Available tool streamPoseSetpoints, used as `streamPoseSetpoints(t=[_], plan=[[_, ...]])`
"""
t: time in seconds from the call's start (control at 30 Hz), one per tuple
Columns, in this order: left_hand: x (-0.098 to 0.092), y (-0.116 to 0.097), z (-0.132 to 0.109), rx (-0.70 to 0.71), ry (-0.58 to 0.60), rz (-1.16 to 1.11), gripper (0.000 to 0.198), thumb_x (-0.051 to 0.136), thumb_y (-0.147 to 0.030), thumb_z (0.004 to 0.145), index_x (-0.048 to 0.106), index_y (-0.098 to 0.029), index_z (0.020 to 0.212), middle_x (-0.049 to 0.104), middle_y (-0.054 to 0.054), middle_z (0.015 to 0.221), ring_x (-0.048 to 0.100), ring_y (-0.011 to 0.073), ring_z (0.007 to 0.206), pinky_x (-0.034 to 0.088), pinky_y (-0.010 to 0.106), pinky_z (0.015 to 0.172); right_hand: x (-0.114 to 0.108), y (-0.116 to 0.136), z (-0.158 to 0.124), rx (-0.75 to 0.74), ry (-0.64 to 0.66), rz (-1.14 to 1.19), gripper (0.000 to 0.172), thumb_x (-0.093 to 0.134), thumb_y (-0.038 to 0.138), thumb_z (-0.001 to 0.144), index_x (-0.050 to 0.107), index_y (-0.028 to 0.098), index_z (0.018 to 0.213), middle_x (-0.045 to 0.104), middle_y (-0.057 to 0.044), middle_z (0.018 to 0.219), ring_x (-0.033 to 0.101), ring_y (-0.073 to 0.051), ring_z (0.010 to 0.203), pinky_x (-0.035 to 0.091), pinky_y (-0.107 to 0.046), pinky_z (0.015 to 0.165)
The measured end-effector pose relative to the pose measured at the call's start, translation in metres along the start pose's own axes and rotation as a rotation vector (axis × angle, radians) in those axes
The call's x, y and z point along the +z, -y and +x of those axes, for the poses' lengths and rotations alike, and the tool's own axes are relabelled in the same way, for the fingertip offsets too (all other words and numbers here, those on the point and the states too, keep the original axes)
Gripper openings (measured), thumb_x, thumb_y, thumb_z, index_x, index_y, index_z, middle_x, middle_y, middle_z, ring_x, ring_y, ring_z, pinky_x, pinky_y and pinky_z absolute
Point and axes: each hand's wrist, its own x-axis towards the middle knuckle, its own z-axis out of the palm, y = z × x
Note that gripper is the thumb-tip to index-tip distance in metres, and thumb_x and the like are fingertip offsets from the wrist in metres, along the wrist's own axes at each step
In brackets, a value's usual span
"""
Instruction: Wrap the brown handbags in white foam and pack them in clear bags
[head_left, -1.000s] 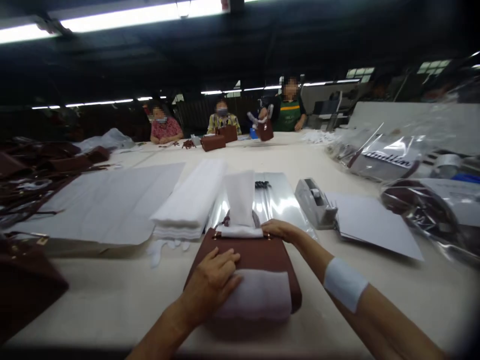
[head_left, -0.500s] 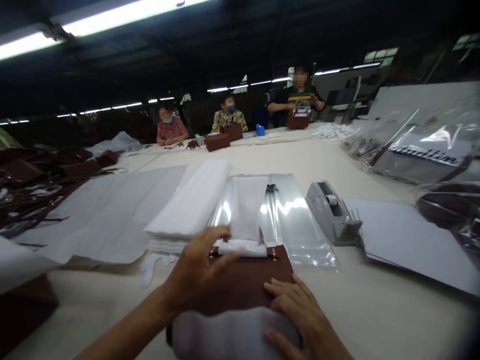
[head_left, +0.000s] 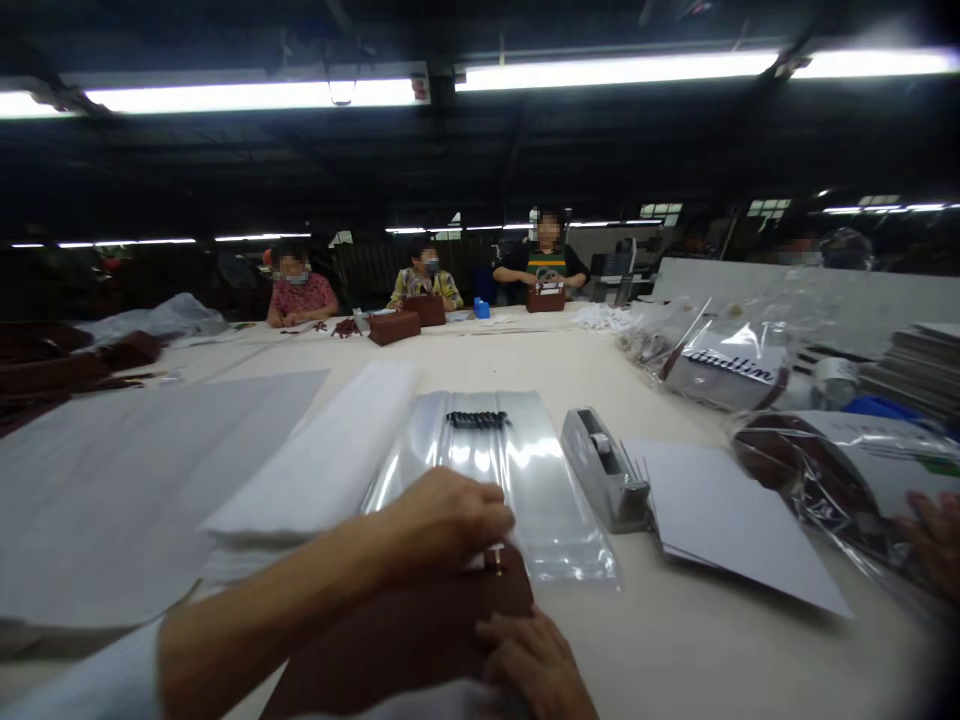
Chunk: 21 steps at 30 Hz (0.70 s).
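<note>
A brown handbag (head_left: 420, 630) lies in front of me, its upper right corner showing a small gold-coloured fitting (head_left: 498, 560). My left hand (head_left: 450, 510) is closed over the bag's top edge, fingers curled together; what they hold is hidden behind the hand. My right hand (head_left: 536, 665) grips the bag's right side with bent fingers. A pale grey-white wrapping (head_left: 427, 700) shows at the bottom edge, mostly out of view. Just beyond the bag lie clear plastic sleeves (head_left: 540, 450) with a dark coiled cord (head_left: 478, 420) on them.
Folded white sheets (head_left: 322, 450) lie left of the sleeves. To the right are a grey tape dispenser (head_left: 606, 470), white cards (head_left: 735, 520) and plastic-wrapped bags (head_left: 810, 470). Another person's hand (head_left: 937, 535) touches one wrapped bag. Several co-workers sit or stand across the table.
My left hand has moved right and closed over the bag's top, and the white-wrapped handle no longer shows. The view has tilted up and swung right; another person's hand appears at right.
</note>
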Motion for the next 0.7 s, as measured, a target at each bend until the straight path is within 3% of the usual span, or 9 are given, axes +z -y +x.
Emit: streamPoseSetpoints(t=[0.07, 0.13, 0.23, 0.33, 0.47, 0.57, 0.7], plan=[[0.014, -0.042, -0.035, 0.065, -0.142, 0.049, 0.02, 0.042, -0.015, 0.086, 0.052, -0.018, 0.069, 0.055, -0.001, 0.068, 0.048, 0.0123, 0.057, 0.033, 0.026, 0.051, -0.008, 0.009, -0.001, 0.033, 0.031, 0.064, 0.027, 0.062, 0.033, 0.075, 0.057, 0.026, 0.101, 0.057, -0.003, 0.116, 0.052, -0.024, 0.108, 0.04, -0.042, 0.094], [0.033, -0.075, -0.06, 0.006, -0.3, 0.064, 0.019, 0.04, -0.011, 0.086, 0.052, -0.017, 0.072, 0.052, 0.0, 0.065, 0.045, 0.0135, 0.056, 0.033, 0.028, 0.052, -0.013, 0.018, 0.0, 0.07, 0.006, 0.132, 0.036, 0.055, 0.03, 0.079, 0.053, 0.023, 0.114, 0.052, -0.007, 0.121, 0.045, -0.024, 0.114, 0.036, -0.045, 0.097], [0.069, -0.105, -0.082, -0.164, -0.509, 0.055, 0.018, 0.039, -0.01, 0.087, 0.057, -0.013, 0.088, 0.051, 0.001, 0.063, 0.043, 0.0141, 0.056, 0.032, 0.029, 0.051, -0.014, 0.027, 0.005, 0.143, -0.042, 0.218, 0.025, 0.05, 0.023, 0.079, 0.059, 0.018, 0.101, 0.052, -0.009, 0.119, 0.044, -0.023, 0.115, 0.033, -0.042, 0.099], [0.094, -0.114, -0.091, -0.266, -0.581, 0.067, 0.02, 0.042, -0.01, 0.086, 0.057, -0.011, 0.099, 0.054, 0.003, 0.066, 0.044, 0.0147, 0.06, 0.034, 0.029, 0.055, -0.019, 0.027, 0.01, 0.249, -0.011, 0.274, 0.01, 0.056, 0.016, 0.071, 0.06, 0.017, 0.08, 0.049, -0.009, 0.123, 0.042, -0.022, 0.117, 0.033, -0.037, 0.1], [0.099, -0.111, -0.092, -0.271, -0.584, 0.11, 0.02, 0.045, -0.011, 0.084, 0.058, -0.013, 0.1, 0.054, 0.003, 0.064, 0.042, 0.0158, 0.061, 0.033, 0.03, 0.056, -0.039, 0.025, 0.006, 0.381, 0.139, 0.374, 0.011, 0.058, 0.015, 0.068, 0.059, 0.019, 0.078, 0.036, -0.005, 0.137, 0.031, -0.021, 0.127, 0.029, -0.036, 0.103], [0.096, -0.109, -0.092, -0.271, -0.554, 0.11, 0.021, 0.045, -0.012, 0.085, 0.058, -0.014, 0.101, 0.053, 0.003, 0.065, 0.042, 0.0157, 0.062, 0.032, 0.03, 0.057, -0.043, 0.026, -0.001, 0.478, 0.075, 0.386, 0.007, 0.054, 0.015, 0.072, 0.057, 0.02, 0.075, 0.037, -0.004, 0.136, 0.03, -0.02, 0.128, 0.03, -0.035, 0.101], [0.098, -0.106, -0.092, -0.177, -0.553, 0.122, 0.023, 0.044, -0.011, 0.086, 0.057, -0.013, 0.104, 0.054, 0.003, 0.067, 0.041, 0.015, 0.061, 0.031, 0.03, 0.056, -0.029, 0.025, -0.004, 0.521, -0.066, 0.41, 0.006, 0.056, 0.014, 0.07, 0.054, 0.019, 0.067, 0.044, -0.004, 0.129, 0.04, -0.019, 0.12, 0.035, -0.03, 0.095]])
